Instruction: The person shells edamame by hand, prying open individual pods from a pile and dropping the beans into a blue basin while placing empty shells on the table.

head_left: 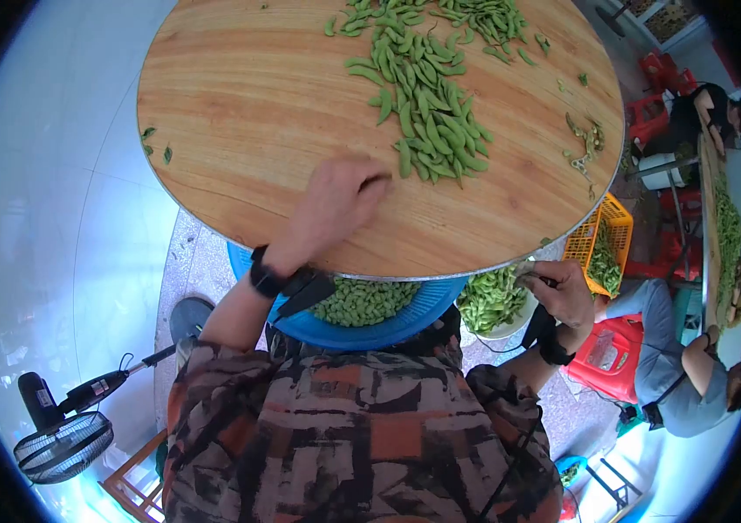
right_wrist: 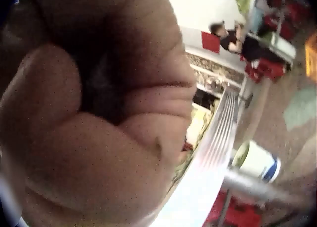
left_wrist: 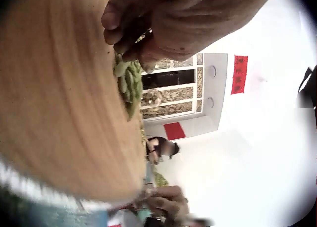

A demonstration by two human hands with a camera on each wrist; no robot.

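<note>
On the round wooden table (head_left: 240,105) lies a long heap of green soybean pods (head_left: 431,122). My left hand (head_left: 340,200) is over the tabletop just left of the heap's near end, fingers loosely bent and no pod showing in them. In the left wrist view its fingertips (left_wrist: 115,35) hang close to the wood, with pods (left_wrist: 129,86) beyond. My right hand (head_left: 565,295) is past the table's near edge with curled fingers, beside a bowl of green pods or shells (head_left: 488,301); whether it holds anything I cannot tell. A blue basin (head_left: 336,336) of shelled beans (head_left: 366,301) sits at my lap.
A yellow crate (head_left: 619,222) with greens stands right of the table, near a red stool (head_left: 606,357). Two people sit around another table (head_left: 710,209) at the right. A fan (head_left: 65,440) is at the lower left. Stray scraps (head_left: 587,144) lie on the tabletop's right side.
</note>
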